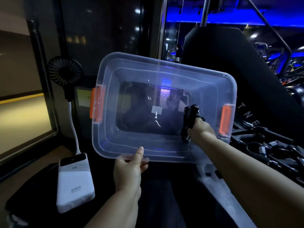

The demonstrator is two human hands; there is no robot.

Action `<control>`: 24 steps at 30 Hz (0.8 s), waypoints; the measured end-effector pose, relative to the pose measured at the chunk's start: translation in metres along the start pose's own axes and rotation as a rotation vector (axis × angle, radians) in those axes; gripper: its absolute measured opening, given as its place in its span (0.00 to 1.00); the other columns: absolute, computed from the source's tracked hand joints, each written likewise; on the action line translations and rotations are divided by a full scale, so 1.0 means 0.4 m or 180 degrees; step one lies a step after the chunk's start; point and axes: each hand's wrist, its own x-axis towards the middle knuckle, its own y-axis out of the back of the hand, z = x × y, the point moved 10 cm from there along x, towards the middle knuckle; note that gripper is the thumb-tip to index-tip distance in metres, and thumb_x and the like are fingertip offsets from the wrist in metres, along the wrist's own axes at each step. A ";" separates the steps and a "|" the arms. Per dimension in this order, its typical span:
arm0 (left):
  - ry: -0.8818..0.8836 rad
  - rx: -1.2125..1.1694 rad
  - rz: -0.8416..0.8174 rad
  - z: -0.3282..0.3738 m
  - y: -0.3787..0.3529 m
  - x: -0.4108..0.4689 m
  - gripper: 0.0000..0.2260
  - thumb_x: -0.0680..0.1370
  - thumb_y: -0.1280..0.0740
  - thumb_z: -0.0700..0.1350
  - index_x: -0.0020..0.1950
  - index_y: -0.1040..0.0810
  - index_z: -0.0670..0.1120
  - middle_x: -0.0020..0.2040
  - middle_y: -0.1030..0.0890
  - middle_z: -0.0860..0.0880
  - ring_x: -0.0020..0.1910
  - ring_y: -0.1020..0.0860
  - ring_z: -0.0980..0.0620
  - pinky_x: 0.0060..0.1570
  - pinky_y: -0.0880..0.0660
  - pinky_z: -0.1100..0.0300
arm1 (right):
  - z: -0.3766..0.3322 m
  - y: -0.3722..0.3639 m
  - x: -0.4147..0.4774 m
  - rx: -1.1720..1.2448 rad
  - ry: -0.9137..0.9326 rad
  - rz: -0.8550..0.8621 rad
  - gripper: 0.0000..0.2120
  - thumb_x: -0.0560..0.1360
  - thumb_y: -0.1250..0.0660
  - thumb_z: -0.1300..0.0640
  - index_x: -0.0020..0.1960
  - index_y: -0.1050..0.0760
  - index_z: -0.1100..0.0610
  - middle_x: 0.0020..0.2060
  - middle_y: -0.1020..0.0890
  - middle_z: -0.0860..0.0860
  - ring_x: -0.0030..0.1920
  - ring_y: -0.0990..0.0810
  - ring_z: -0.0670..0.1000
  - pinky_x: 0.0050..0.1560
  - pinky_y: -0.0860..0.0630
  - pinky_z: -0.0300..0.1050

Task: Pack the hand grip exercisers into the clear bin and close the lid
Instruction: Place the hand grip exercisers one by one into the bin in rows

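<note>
The clear bin [105, 142] with orange side latches [96, 106] is tilted up toward me, its open mouth facing the camera. My left hand [130, 168] grips its near rim, thumb on top. My right hand [199, 130] holds a black hand grip exerciser [189, 119] with a metal spring, inside the bin at its right end. A pile of several more black exercisers [269, 148] lies to the right of the bin. The clear lid [230, 199] lies below my right forearm, partly hidden.
A white power bank [74, 181] lies at the lower left, cabled to a small black fan [65, 71] standing behind it. A large black gym machine pad [230, 63] rises behind the bin on the right.
</note>
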 end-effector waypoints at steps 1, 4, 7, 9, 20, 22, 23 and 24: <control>-0.0008 0.0005 0.0010 0.001 0.000 0.000 0.16 0.72 0.26 0.47 0.49 0.28 0.39 0.30 0.17 0.49 0.32 0.17 0.54 0.28 0.24 0.66 | -0.002 -0.002 0.005 -0.0011 -0.0005 0.0003 0.14 0.70 0.37 0.60 0.56 0.29 0.59 0.52 0.21 0.60 0.49 0.23 0.61 0.44 0.31 0.46; -0.0039 -0.0026 0.0016 0.006 -0.002 -0.002 0.14 0.73 0.27 0.47 0.47 0.29 0.41 0.29 0.17 0.49 0.31 0.17 0.54 0.27 0.24 0.66 | 0.002 -0.012 0.012 -0.0018 -0.0045 0.0032 0.16 0.71 0.37 0.60 0.58 0.32 0.60 0.52 0.21 0.61 0.53 0.22 0.62 0.45 0.32 0.47; -0.0049 -0.0075 0.0024 0.008 -0.004 -0.002 0.14 0.73 0.26 0.46 0.48 0.29 0.40 0.28 0.18 0.48 0.30 0.17 0.54 0.27 0.25 0.66 | 0.000 -0.014 0.015 0.0030 -0.0071 0.0088 0.13 0.72 0.36 0.60 0.55 0.34 0.59 0.52 0.22 0.61 0.53 0.23 0.62 0.45 0.32 0.47; -0.0026 -0.0109 0.0039 0.007 -0.003 0.000 0.14 0.73 0.27 0.45 0.48 0.29 0.40 0.30 0.19 0.47 0.29 0.18 0.53 0.26 0.25 0.66 | -0.006 -0.011 0.014 0.0080 -0.0074 0.0160 0.11 0.72 0.36 0.60 0.53 0.35 0.58 0.53 0.22 0.62 0.53 0.23 0.62 0.44 0.33 0.47; 0.0005 -0.0268 0.0035 0.003 0.000 0.002 0.13 0.74 0.28 0.43 0.48 0.32 0.44 0.37 0.21 0.42 0.28 0.19 0.54 0.25 0.25 0.66 | -0.025 -0.014 0.000 -0.0103 -0.0052 0.0357 0.07 0.76 0.42 0.61 0.54 0.35 0.59 0.54 0.22 0.64 0.56 0.23 0.64 0.50 0.29 0.52; -0.0004 -0.0250 0.0038 0.004 0.001 0.002 0.13 0.74 0.28 0.43 0.49 0.32 0.43 0.39 0.21 0.41 0.28 0.18 0.54 0.26 0.25 0.66 | -0.028 -0.011 0.003 -0.0336 0.0061 0.0366 0.06 0.76 0.42 0.61 0.52 0.35 0.58 0.54 0.21 0.64 0.55 0.22 0.64 0.49 0.29 0.52; -0.0003 -0.0238 0.0039 0.003 0.002 0.003 0.13 0.74 0.28 0.43 0.49 0.32 0.43 0.40 0.21 0.41 0.28 0.18 0.54 0.26 0.25 0.66 | -0.030 -0.010 0.005 -0.0464 0.0122 0.0370 0.05 0.76 0.42 0.61 0.51 0.35 0.57 0.53 0.21 0.63 0.55 0.22 0.64 0.48 0.29 0.51; -0.0001 -0.0234 0.0037 0.004 0.002 0.002 0.13 0.74 0.28 0.43 0.50 0.32 0.43 0.40 0.20 0.41 0.29 0.18 0.54 0.26 0.25 0.66 | -0.035 -0.010 0.007 -0.0598 0.0188 0.0382 0.04 0.76 0.42 0.61 0.51 0.35 0.57 0.52 0.21 0.63 0.55 0.22 0.64 0.47 0.30 0.51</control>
